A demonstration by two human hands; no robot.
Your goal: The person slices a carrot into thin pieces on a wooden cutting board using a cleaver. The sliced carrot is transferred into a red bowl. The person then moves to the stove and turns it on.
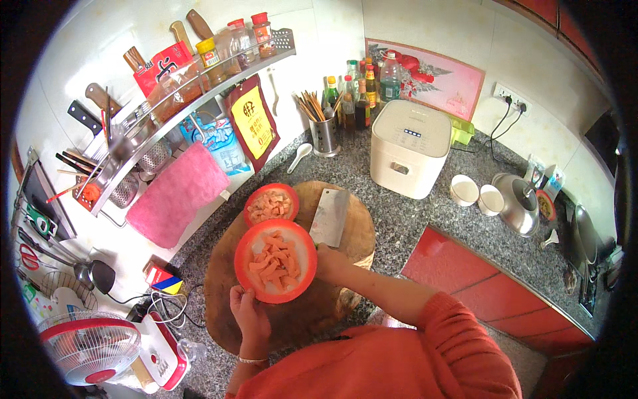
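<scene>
A red-rimmed plate (275, 261) of orange, sausage-like slices is held over a round wooden chopping block (224, 309). My left hand (250, 309) grips its lower left rim, thumb on top. At the plate's right side is my right hand (331, 264), its fingers partly hidden; a small green bit shows by them, and whether they grip the rim is not clear. Just behind, a second red-rimmed plate (271, 203) with paler pinkish cubes rests near the block's back edge. A cleaver (330, 217) lies flat on the block, its handle hidden towards my right hand.
A cream rice cooker (409, 149) stands behind right, near two white bowls (464, 190) and a domed metal lid (516, 204). A white spoon (299, 158) lies by a metal utensil holder (325, 135). At the left are a small fan (89, 349), cables and a wall rack with a pink towel (178, 194).
</scene>
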